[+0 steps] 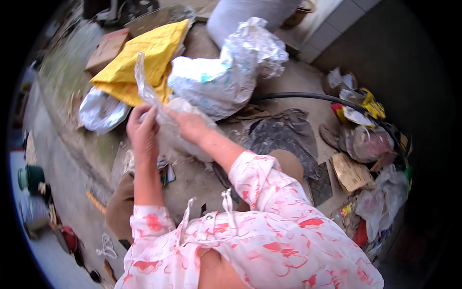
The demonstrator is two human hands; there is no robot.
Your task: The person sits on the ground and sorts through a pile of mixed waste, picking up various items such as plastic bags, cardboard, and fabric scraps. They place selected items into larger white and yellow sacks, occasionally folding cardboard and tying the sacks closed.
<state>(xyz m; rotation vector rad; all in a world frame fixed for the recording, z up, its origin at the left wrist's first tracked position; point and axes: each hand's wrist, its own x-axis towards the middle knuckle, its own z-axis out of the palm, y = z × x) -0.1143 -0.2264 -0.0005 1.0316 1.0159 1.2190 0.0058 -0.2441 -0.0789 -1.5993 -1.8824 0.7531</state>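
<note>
A clear plastic bag (180,139) hangs between my two hands, its twisted top rising above them. My left hand (143,124) is closed on the gathered neck of the bag. My right hand (187,124) grips the same neck from the other side, its fingertips close to the left ones. Just beyond lie a folded yellow woven sack (144,50) and a stuffed white woven sack (216,79) with a crumpled top. An open white sack (103,112) stands to the left of my left hand.
A crumpled black plastic sheet (285,133) lies right of my forearm. A black hose (306,95) runs across the floor to a heap of plastic bags (382,198) and packaging at the right. Behind are a cardboard box (108,48) and a large grey sack (249,18). A tiled wall edge (332,25) stands upper right.
</note>
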